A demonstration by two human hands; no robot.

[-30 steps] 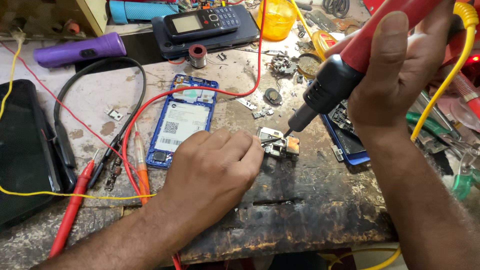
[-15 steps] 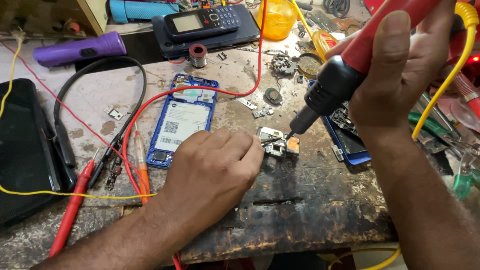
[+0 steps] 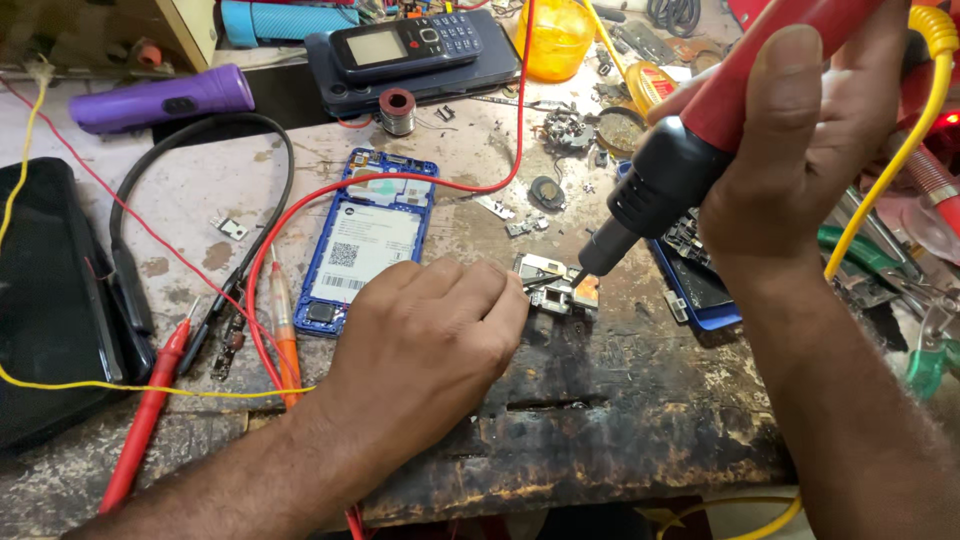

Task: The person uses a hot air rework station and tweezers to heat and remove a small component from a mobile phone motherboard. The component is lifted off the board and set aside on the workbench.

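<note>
Your right hand (image 3: 800, 130) is wrapped tight round the red soldering iron (image 3: 700, 130), tip slanting onto the small circuit board (image 3: 555, 285); your left hand (image 3: 420, 350) curls just left of that board, fingertips pinning it steady; the blue phone back (image 3: 365, 240) lies farther left of it.

Two bare forearms are reaching in from below, the left hand (image 3: 420, 345) and right hand (image 3: 800, 150) wearing no sleeves, gloves, rings or watch.
</note>
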